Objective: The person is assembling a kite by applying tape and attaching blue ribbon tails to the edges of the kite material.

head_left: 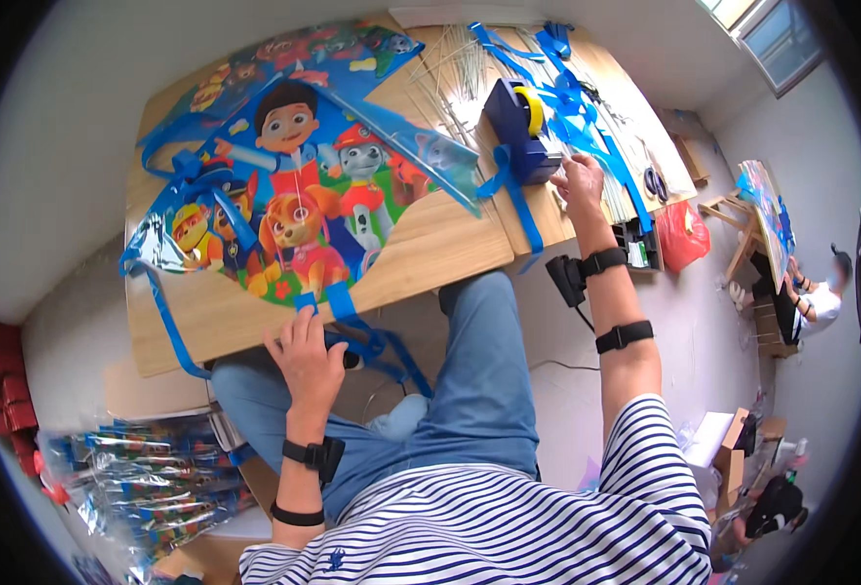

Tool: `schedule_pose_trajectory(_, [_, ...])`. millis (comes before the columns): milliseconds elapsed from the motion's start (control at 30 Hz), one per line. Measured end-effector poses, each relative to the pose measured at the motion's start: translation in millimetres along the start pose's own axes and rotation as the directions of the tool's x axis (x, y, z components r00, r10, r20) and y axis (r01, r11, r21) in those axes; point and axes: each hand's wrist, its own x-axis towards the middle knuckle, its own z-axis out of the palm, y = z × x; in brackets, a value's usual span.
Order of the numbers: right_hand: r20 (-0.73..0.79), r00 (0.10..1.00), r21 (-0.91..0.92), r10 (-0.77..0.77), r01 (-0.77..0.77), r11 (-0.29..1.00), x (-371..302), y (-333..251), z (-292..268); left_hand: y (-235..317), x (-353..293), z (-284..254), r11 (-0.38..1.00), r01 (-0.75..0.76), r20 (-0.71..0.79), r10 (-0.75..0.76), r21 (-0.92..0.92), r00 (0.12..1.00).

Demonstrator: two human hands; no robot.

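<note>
A large glossy plastic kite sheet (284, 175), printed with cartoon dogs and a child, covers the left of the wooden table. At its near edge my left hand (309, 361) has its fingers stretched out, their tips at a short blue ribbon (306, 303). Another blue ribbon (341, 300) hangs over the edge beside it. Farther right, my right hand (583, 183) is at the cutting end of a dark blue tape dispenser (518, 132). Its fingertips are pinched there on the tape end, which is too small to see clearly. The dispenser holds a yellow-cored roll (529, 109).
Thin pale rods (460, 73) and tangled blue ribbons (577, 107) lie at the back right, near dark-handled scissors (656, 183). A red plastic bag (682, 236) hangs beside the table. Wrapped printed packs (157, 478) are piled lower left. Another person (821, 300) works at the far right.
</note>
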Motion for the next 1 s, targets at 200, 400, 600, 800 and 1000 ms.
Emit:
schedule_pose_trajectory(200, [0.308,0.905,-0.050,0.293,-0.293,0.955,28.1,-37.0,3.6,2.2,2.5,-2.5,1.000,0.000,0.021,0.000,0.007,1.000])
schedule_pose_trajectory(400, [0.406,0.879,-0.079,0.248,-0.237,0.968,34.1,-34.8,-0.7,3.0,2.4,-3.0,1.000,-0.001,0.026,0.000,0.013,1.000])
schedule_pose_trajectory(600, [0.431,0.882,0.176,0.188,-0.286,0.942,26.8,-19.2,-16.4,2.8,1.4,-2.5,1.000,0.015,0.018,-0.015,0.000,1.000])
schedule_pose_trajectory(800, [0.512,0.783,0.369,0.353,-0.572,0.733,6.5,4.9,-17.8,1.6,0.4,-3.2,1.000,0.028,0.035,-0.029,0.010,0.999])
schedule_pose_trajectory(1000, [0.543,0.778,0.727,0.315,-0.624,0.288,-8.9,54.0,-28.5,3.7,1.8,-2.0,1.000,0.010,0.022,-0.011,0.006,1.000])
